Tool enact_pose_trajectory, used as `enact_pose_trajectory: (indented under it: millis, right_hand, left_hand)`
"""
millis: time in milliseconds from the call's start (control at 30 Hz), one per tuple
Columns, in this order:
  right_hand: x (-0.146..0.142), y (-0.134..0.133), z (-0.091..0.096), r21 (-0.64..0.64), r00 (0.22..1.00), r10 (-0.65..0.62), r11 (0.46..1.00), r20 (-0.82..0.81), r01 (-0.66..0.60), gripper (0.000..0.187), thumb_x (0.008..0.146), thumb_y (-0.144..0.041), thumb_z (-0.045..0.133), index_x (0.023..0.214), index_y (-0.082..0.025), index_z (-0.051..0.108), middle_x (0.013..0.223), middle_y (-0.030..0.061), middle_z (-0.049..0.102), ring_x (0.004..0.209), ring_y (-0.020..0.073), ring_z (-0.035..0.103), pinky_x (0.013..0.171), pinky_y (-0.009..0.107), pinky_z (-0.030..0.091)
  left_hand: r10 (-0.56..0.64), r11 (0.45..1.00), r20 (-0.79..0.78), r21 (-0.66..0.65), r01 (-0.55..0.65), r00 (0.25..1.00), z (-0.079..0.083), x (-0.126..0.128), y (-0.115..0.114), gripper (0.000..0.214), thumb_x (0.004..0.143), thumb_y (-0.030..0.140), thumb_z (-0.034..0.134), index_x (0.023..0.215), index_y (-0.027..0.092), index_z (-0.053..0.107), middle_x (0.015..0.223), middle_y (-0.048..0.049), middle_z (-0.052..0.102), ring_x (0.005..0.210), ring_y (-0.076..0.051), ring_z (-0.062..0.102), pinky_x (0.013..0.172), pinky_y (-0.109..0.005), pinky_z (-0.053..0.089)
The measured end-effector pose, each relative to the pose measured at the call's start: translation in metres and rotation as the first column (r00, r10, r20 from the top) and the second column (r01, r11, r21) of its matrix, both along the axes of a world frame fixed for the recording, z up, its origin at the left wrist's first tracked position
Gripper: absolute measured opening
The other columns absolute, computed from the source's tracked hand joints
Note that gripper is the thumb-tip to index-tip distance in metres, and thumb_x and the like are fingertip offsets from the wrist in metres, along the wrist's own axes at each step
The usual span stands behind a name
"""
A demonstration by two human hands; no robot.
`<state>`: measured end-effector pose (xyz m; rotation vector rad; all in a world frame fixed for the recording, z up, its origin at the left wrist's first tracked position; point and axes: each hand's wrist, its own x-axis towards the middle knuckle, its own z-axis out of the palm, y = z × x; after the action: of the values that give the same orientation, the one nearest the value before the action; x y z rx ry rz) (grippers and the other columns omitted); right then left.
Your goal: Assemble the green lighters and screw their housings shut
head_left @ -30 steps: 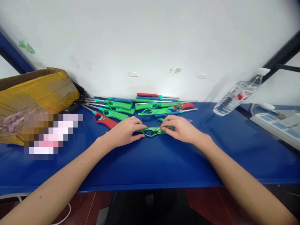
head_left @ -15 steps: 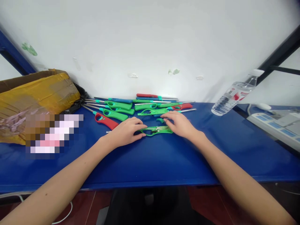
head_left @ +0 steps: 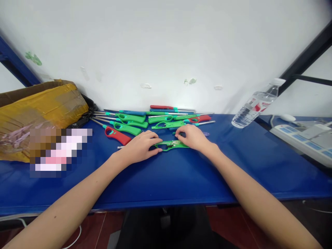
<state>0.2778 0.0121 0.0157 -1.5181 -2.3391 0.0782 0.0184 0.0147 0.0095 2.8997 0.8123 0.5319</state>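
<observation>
An opened green gas lighter (head_left: 169, 148) lies on the blue table, its inner parts showing in the handle shell. Thumb and fingers of my left hand (head_left: 138, 147) grip its left end. My right hand (head_left: 192, 138) is over the right part of the lighter, its fingertips pinched together on a small teal piece (head_left: 175, 133) that they mostly cover. Behind my right hand a thin purple see-through rod (head_left: 206, 134) sticks out, partly hidden. A thin metal part (head_left: 119, 147) pokes out to the left of my left hand.
Several whole lighters lie along the wall, among them a red one (head_left: 118, 135) and a green one (head_left: 128, 128). A taped cardboard box (head_left: 46, 107) stands at left. A water bottle (head_left: 255, 107) and a white power strip (head_left: 302, 140) are at right.
My right hand has shifted slightly left, and its fingers have closed on the teal piece. The purple rod shows more behind it. My left hand keeps its hold on the lighter.
</observation>
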Motion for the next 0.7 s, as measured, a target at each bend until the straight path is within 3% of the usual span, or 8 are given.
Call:
enact_pose_trajectory:
  millis: [233,500,600,700]
  right_hand:
    - [0.000,0.005,-0.003,-0.044,0.999,-0.011,0.999,-0.053,0.009,0.016,0.083,-0.016,0.064,0.094,-0.019,0.076,0.095,0.0063,0.076,0.082,0.0218,0.068,0.077,0.033,0.051]
    - [0.003,0.008,-0.004,0.020,0.971,0.123,0.992,-0.204,-0.121,0.016,0.086,-0.018,0.066,0.101,-0.017,0.073,0.100,0.0094,0.076,0.084,0.0227,0.070,0.080,0.037,0.055]
    - [-0.001,0.002,-0.001,0.068,0.945,0.182,0.983,-0.271,-0.170,0.025,0.088,-0.022,0.064,0.112,-0.019,0.069,0.102,0.0089,0.075,0.083,0.0216,0.069,0.079,0.037,0.055]
    - [-0.011,-0.007,0.001,0.078,0.885,0.219,0.976,-0.411,-0.206,0.045,0.087,-0.023,0.066,0.131,-0.020,0.057,0.102,0.0070,0.073,0.083,0.0196,0.068,0.081,0.036,0.055]
  left_hand:
    - [0.009,1.000,-0.001,0.011,-0.009,1.000,0.000,0.005,-0.001,0.034,0.097,0.039,0.055,0.120,0.016,0.067,0.115,-0.0117,0.064,0.106,-0.025,0.059,0.094,-0.040,0.049]
    - [0.035,0.996,0.046,0.083,-0.039,0.998,-0.006,0.006,0.002,0.037,0.095,0.036,0.057,0.125,0.015,0.063,0.117,-0.0129,0.064,0.107,-0.027,0.061,0.095,-0.043,0.051]
    - [0.076,0.987,0.122,0.135,-0.093,0.990,-0.009,0.009,0.002,0.043,0.094,0.034,0.059,0.132,0.014,0.057,0.123,-0.0156,0.060,0.111,-0.028,0.060,0.097,-0.045,0.051]
    - [0.102,0.969,0.243,0.196,-0.152,0.965,-0.012,0.013,0.004,0.048,0.092,0.036,0.063,0.134,0.014,0.054,0.127,-0.0178,0.058,0.115,-0.030,0.059,0.096,-0.045,0.052]
